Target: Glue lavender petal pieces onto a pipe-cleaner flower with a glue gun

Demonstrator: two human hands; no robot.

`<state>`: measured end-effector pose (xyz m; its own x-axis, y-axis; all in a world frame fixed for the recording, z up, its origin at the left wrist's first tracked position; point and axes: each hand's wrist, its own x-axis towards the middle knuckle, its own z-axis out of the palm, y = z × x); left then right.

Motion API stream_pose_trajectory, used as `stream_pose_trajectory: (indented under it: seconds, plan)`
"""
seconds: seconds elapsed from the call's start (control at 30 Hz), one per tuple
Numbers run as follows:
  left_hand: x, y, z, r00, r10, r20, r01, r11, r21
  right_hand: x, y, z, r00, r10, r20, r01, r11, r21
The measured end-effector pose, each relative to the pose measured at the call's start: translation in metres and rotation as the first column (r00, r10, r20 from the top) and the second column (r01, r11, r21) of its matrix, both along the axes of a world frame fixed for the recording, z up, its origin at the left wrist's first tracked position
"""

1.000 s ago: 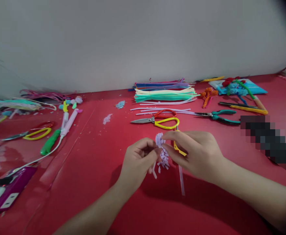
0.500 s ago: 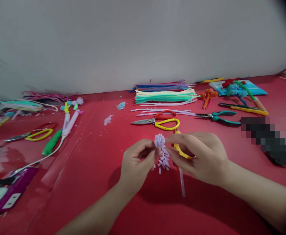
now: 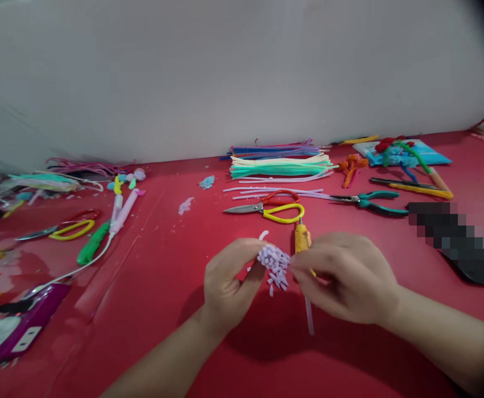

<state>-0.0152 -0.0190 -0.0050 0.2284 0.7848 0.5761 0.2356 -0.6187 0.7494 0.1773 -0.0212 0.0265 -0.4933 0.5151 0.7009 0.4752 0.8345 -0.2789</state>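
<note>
My left hand [image 3: 231, 287] pinches a lilac ball-shaped cluster [image 3: 269, 255] of short pipe cleaner pieces, its tips tilted up toward me. Beneath it lies a pile of cut lilac pieces [image 3: 278, 279] on the red table. Close to the cluster's right side, my right hand [image 3: 345, 276] has its thumb and forefinger pressed together; whatever lies between those tips is too small to make out. Partly hidden under my right hand is a yellow glue gun [image 3: 302, 236], with a pale glue stick [image 3: 309, 318] poking out toward me.
Scissors [image 3: 262, 208] with red and yellow handles lie beyond my hands, near pliers [image 3: 362, 200]. Behind them are bundled pipe cleaners [image 3: 283, 166]. To the left sit more scissors [image 3: 72, 228], a pink corded tool [image 3: 125, 213] and a purple case [image 3: 38, 315]. A pixelated dark object [image 3: 457, 237] is at right.
The lilac cluster has tipped over in my left hand, so its cut ends face me more. My right hand has shifted slightly right and down. A curved lilac piece now shows above the cluster.
</note>
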Motion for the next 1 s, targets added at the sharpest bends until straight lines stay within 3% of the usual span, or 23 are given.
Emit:
stream_pose_trajectory:
  seconds: [0.07, 0.13, 0.2, 0.27, 0.33, 0.63, 0.7, 0.87, 1.0]
  plan:
    - [-0.001, 0.001, -0.001, 1.0, 0.004, 0.017, -0.004, 1.0, 0.022, -0.002, 0.006, 0.001, 0.973, -0.171, -0.157, 0.12, 0.949, -0.29]
    - [-0.001, 0.001, -0.003, 1.0, 0.005, 0.029, -0.005, 1.0, 0.019, -0.002, 0.017, 0.0, 0.94, -0.311, -0.143, 0.171, 0.788, -0.592]
    - [-0.002, 0.002, -0.006, 0.999, 0.005, 0.036, -0.006, 1.0, 0.005, 0.001, 0.03, -0.003, 0.974, -0.228, 0.001, 0.148, 0.629, -0.763]
    - [-0.002, 0.002, -0.007, 0.999, 0.011, 0.036, -0.011, 1.0, -0.006, 0.005, 0.039, -0.005, 0.989, -0.127, 0.073, 0.132, 0.56, -0.818]
    - [-0.001, 0.002, -0.007, 0.999, 0.018, 0.039, -0.018, 1.0, -0.002, 0.008, 0.043, -0.007, 0.994, -0.089, 0.064, 0.102, 0.536, -0.838]
    - [0.001, 0.0, 0.0, 0.999, 0.037, 0.025, -0.036, 0.998, -0.047, 0.003, 0.034, 0.005, 0.942, -0.187, -0.277, -0.218, 0.285, -0.933]
    - [0.001, 0.0, 0.0, 0.999, 0.046, 0.03, -0.044, 0.998, -0.054, 0.003, 0.033, 0.009, 0.934, -0.193, -0.299, -0.244, 0.264, -0.933]
    - [0.0, 0.001, -0.002, 0.999, 0.009, 0.034, -0.008, 1.0, -0.018, 0.0, 0.026, 0.01, 0.929, -0.176, -0.326, -0.272, 0.275, -0.922]
    - [-0.001, 0.001, -0.003, 0.999, -0.025, 0.04, 0.027, 0.999, -0.03, -0.003, 0.021, 0.005, 0.936, -0.115, -0.333, -0.267, 0.386, -0.883]
